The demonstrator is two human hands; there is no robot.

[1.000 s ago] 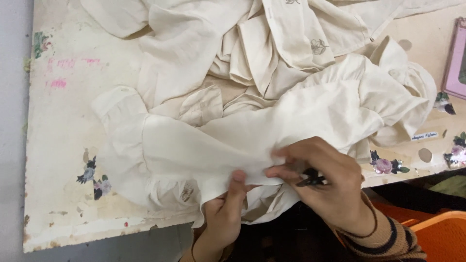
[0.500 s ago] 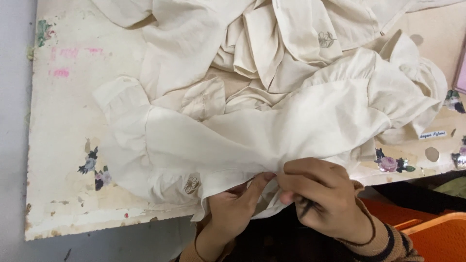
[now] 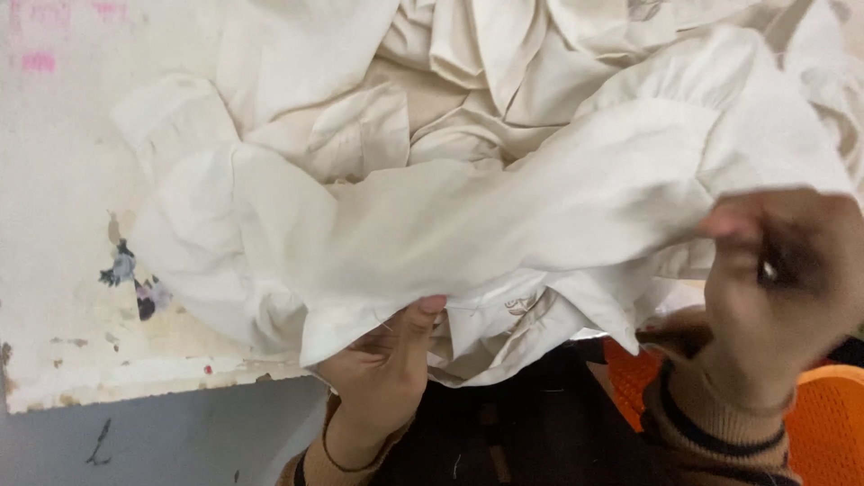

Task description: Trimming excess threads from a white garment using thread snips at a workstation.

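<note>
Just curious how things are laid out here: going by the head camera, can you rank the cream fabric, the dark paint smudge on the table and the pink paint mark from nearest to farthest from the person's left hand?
From the left hand:
1. Cream fabric: held at its lower edge, directly above the hand.
2. Dark paint smudge: on the table, to the left.
3. Pink paint mark: top left corner, farthest.

A worn cream desk (image 3: 63, 225) — pink smears in its far left corner, dark paint flecks (image 3: 126, 279) near the left edge. An orange plastic chair (image 3: 823, 423) stands below the near edge — right side.
</note>
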